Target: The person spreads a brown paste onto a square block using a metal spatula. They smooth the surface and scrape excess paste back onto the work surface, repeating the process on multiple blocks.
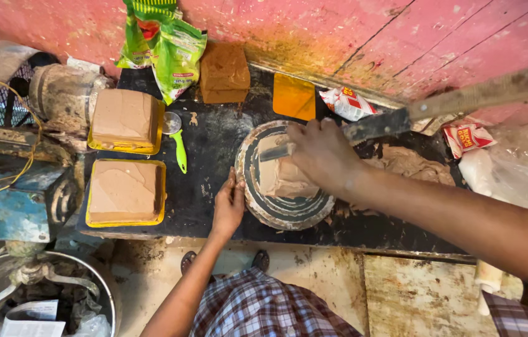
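My right hand (pixel 321 151) grips a flat metal blade (pixel 274 152) and presses it against a block of brown paste (pixel 282 176) standing on a round turntable (pixel 274 211) with dark rings. My left hand (pixel 229 206) rests flat against the turntable's left rim, fingers together, holding nothing. A long wooden-handled tool (pixel 457 103) crosses above my right hand toward the upper right.
Two yellow trays (pixel 92 218) of smoothed brown paste lie at left on the black work surface (pixel 201 150). A green-handled scraper (pixel 179 153), a brown block (pixel 224 72), green packets (pixel 164 43), a yellow card (pixel 294 95), a motor (pixel 64 92) and a metal bucket (pixel 109 293) surround.
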